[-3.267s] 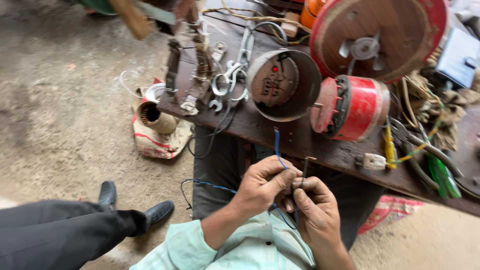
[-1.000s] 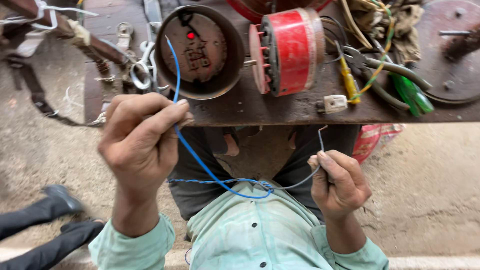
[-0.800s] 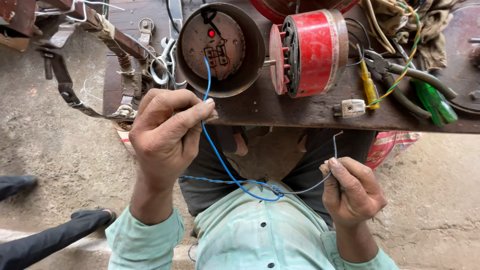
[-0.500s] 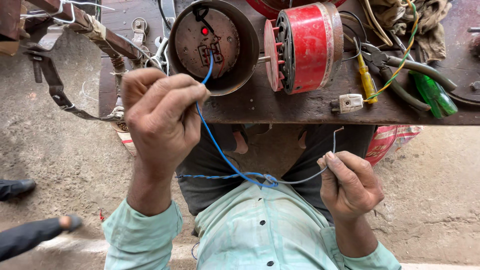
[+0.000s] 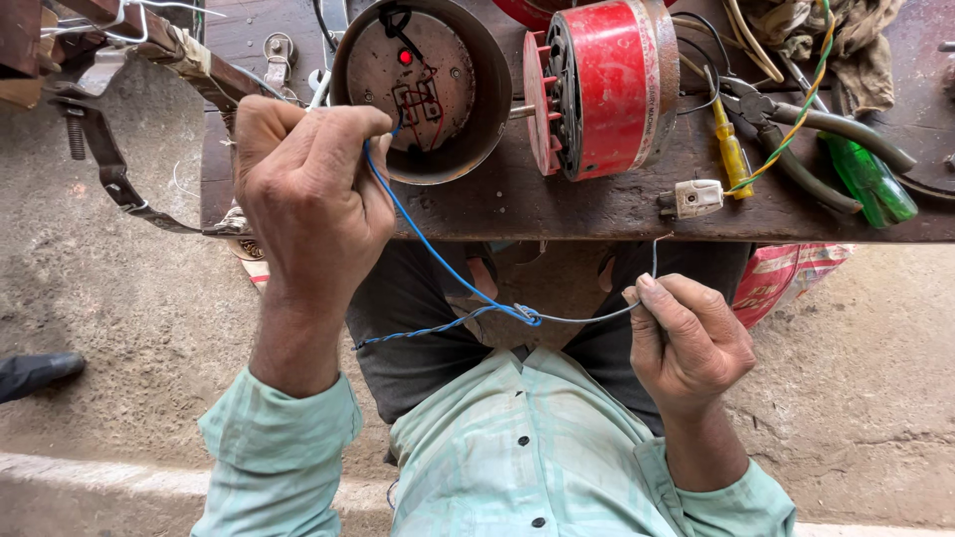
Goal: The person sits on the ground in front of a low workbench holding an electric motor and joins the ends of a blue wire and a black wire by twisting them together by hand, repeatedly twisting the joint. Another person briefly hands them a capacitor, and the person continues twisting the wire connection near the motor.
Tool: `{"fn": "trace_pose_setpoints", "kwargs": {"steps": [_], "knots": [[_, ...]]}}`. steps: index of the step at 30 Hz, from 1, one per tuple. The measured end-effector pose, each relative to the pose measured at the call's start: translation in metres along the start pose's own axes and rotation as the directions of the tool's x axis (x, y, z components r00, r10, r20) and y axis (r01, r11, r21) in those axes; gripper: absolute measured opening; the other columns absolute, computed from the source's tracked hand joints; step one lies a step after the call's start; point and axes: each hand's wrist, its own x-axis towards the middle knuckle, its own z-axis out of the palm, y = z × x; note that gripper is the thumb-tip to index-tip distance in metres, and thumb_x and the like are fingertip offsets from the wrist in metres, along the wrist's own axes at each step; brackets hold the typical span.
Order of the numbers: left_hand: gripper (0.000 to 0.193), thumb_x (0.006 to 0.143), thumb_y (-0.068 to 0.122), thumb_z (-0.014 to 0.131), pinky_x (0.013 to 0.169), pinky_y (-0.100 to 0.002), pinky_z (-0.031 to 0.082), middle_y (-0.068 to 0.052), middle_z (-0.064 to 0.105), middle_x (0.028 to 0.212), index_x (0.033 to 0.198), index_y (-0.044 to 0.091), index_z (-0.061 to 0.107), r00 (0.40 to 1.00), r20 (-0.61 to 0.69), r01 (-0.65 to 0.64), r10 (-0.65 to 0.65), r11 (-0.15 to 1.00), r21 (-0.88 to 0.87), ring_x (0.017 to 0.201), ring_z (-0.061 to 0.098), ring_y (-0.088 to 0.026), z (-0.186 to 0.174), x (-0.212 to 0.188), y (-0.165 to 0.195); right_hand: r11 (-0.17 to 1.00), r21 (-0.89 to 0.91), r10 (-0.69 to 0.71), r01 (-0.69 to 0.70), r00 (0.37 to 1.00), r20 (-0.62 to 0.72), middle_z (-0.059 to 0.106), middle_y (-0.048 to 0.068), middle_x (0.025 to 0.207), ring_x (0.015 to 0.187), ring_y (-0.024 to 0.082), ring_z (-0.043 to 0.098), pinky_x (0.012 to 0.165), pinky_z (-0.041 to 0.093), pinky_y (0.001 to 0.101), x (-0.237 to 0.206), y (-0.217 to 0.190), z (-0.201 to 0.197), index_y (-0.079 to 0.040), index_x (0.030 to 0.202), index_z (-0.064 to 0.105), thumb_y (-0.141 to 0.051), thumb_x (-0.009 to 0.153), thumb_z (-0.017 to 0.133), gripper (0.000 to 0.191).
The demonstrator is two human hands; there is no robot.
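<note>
The left hand [image 5: 313, 194] pinches a thin blue wire [image 5: 438, 261] tight. The right hand [image 5: 691, 343] pinches its grey end [image 5: 597, 316], below the bench's [image 5: 597, 204] near edge.

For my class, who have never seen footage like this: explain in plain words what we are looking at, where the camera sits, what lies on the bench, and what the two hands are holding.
The camera is worn on the person's head and looks down, so you see their own arms, pale green shirt and lap.

The left hand is raised and pinches a blue wire. The right hand sits lower and grips a thin grey wire. The two wires meet in a twisted joint between the hands.

In front is a dark wooden bench. On it lie a round metal housing with a small red spot inside, a red motor on its side, a yellow screwdriver, pliers, a green-handled tool and a small white plug. A metal clamp hangs off the bench's left end. Below is bare concrete ground, with someone else's shoe at the left edge.
</note>
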Motion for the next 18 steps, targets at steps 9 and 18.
{"fn": "trace_pose_setpoints", "kwargs": {"steps": [9, 18], "knots": [[0.021, 0.093, 0.005, 0.084, 0.087, -0.035, 0.044, 0.002, 0.063, 0.083, 0.107, 0.014, 0.070, 0.998, 0.050, 0.028, -0.030, 0.999, 0.045, 0.091, 0.051, -0.021, 0.0059, 0.0056, -0.0007, 1.000, -0.017, -0.003, 0.003, 1.000, -0.025, 0.070, 0.011, 0.101, 0.086, 0.018, 0.070, 0.069, 0.059, 0.0258, 0.0019, 0.0042, -0.0011, -0.002, 0.113, 0.074, 0.005, 0.094, 0.086, 0.024], [0.029, 0.092, 0.000, 0.082, 0.088, -0.036, 0.043, 0.002, 0.070, 0.091, 0.113, 0.011, 0.067, 0.999, 0.042, 0.009, -0.009, 1.000, -0.016, 0.091, 0.052, -0.021, 0.0055, 0.0101, -0.0026, 1.000, -0.016, -0.016, 0.015, 0.999, -0.049, 0.070, 0.012, 0.101, 0.085, 0.020, 0.070, 0.069, 0.059, 0.0259, -0.0014, 0.0036, -0.0019, -0.002, 0.112, 0.074, 0.003, 0.092, 0.087, 0.024]]}}
